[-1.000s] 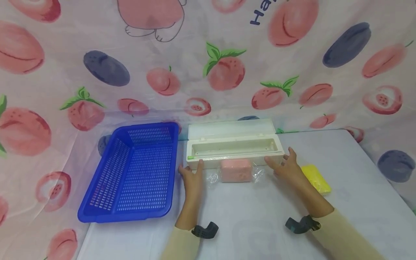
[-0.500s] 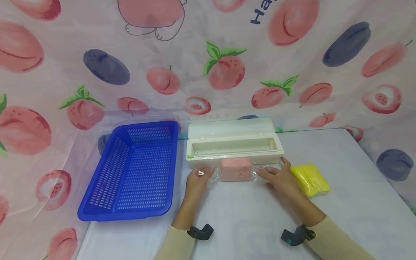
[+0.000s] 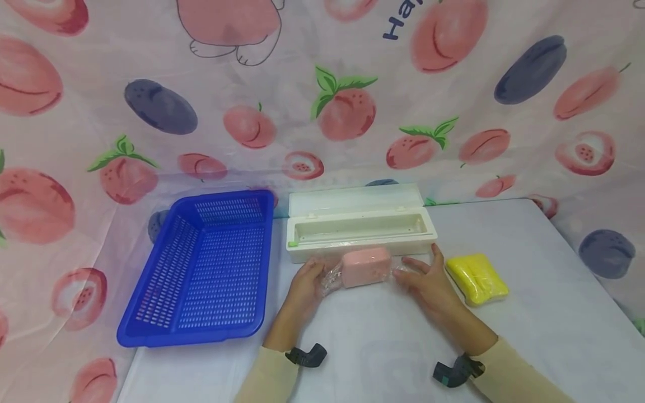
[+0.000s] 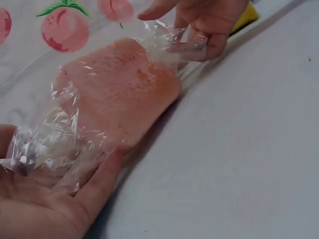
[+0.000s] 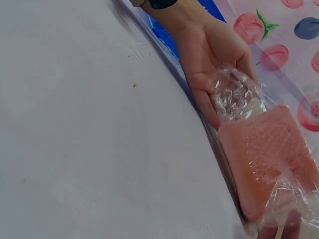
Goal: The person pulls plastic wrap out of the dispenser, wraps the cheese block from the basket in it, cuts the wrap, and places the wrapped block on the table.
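Observation:
A pink block [image 3: 366, 267] in clear plastic wrap is held between my two hands in front of the white box, tilted with its right side a little higher. My left hand [image 3: 304, 282] grips the crumpled left end of the wrap; in the left wrist view its fingers [image 4: 102, 186] reach the block's lower corner. At the other end, my right hand [image 3: 428, 285] holds the loose wrap, thumb and fingers close around it. Two of its fingertips [image 5: 291, 224] show through the plastic in the right wrist view.
Behind the block stands a long white box [image 3: 360, 240] with its lid raised. A blue perforated basket [image 3: 264, 280] sits at the left. Right of my right hand lies a yellow packet [image 3: 477, 279]. A fruit-print cloth [image 3: 282, 67] hangs behind the white-covered table [image 3: 373, 358].
Both hands came inward from the white box and took hold of the wrap's ends. The pink block has since tilted and shifted slightly toward me. The yellow packet came into fuller view.

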Demonstrator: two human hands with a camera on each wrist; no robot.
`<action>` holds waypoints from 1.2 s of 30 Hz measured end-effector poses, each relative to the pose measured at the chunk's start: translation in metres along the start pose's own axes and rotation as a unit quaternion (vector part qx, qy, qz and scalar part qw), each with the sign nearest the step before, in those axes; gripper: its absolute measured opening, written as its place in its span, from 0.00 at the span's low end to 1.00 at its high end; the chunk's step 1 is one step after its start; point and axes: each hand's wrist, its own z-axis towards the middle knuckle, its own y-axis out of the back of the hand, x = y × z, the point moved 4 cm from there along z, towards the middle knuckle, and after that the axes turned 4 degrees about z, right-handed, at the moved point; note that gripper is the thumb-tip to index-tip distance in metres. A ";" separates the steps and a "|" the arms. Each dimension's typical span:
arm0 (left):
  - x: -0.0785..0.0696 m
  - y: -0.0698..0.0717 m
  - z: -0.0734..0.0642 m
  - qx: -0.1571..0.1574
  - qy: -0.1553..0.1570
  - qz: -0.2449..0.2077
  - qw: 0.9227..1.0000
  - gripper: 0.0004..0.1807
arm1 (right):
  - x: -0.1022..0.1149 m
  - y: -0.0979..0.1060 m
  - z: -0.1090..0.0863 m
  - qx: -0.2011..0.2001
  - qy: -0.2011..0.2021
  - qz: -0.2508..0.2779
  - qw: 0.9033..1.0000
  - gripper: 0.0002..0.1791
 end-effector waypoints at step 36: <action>-0.002 -0.017 -0.055 -0.016 0.060 0.318 0.946 0.45 | 0.012 -0.020 -0.018 0.069 0.005 -0.237 0.969 0.21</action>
